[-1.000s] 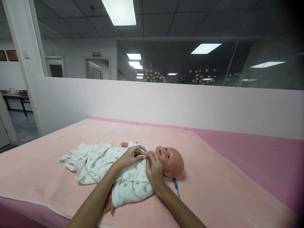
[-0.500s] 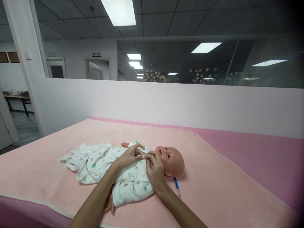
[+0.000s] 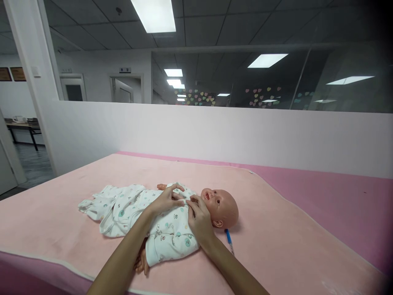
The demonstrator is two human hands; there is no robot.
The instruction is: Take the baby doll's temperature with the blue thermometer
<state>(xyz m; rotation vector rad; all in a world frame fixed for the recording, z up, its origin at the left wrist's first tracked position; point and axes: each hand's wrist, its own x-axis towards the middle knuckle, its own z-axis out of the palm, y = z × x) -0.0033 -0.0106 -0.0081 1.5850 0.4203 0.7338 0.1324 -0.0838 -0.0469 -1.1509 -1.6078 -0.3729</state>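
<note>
"Fingers of my left hand (image 3: 166, 201) have drawn back slightly."

"Gripping?"

"Can't tell; what's under them is hidden. The clothed doll (image 3: 172, 235) lies near the front edge of the peach sheet (image 3: 276, 250)."

"Right?"

"Right hand (image 3: 200, 221): fingertips bunched at its chest, grip unclear. My forearm (image 3: 230, 268) covers one end of a blue-tipped stick (image 3: 228, 237)."

- This looks like an office.
- The ceiling (image 3: 202, 30) has square tiles and big flat lights (image 3: 154, 16).
- Little heart stickers (image 3: 269, 89) show in a long glass window (image 3: 236, 76).
- Two doors (image 3: 123, 91) are in the back wall (image 3: 96, 71), with small signs (image 3: 125, 70) above.
- Brown boards (image 3: 18, 74) hang on a wall near a table (image 3: 26, 126).
</note>
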